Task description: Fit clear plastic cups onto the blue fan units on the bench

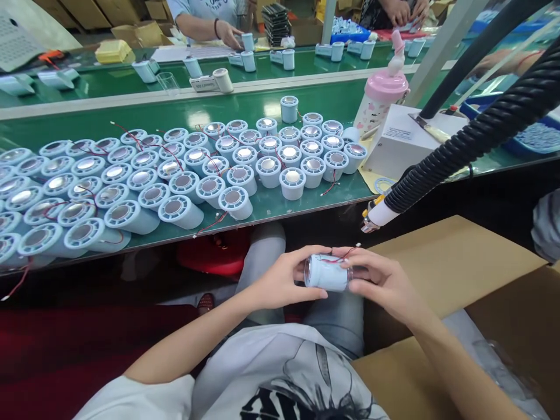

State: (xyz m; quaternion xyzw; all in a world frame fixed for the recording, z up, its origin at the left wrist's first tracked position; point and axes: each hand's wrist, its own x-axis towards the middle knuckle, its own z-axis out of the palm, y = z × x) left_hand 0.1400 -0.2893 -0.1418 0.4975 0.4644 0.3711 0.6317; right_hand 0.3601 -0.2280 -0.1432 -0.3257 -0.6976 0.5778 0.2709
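Note:
Above my lap, a light-blue cylindrical fan housing (331,275) lies on its side between my two hands. Clear plastic shows around its ends, and a thin red and black wire with a small white plug runs along its top. My left hand (284,280) grips the left end, thumb below and fingers over the top. Around the right end close the fingers of my right hand (385,280). On the green table (350,198) ahead stand many similar blue housings (292,182) with silvery round tops, some trailing red and black wires.
A black ribbed hose (464,134) with a metal-tipped nozzle slants down at right, near a white box (394,140) and a pink bottle (382,96). An open cardboard box (459,262) sits right of my lap. Across the conveyor, a co-worker's hand (230,35) holds a blue part.

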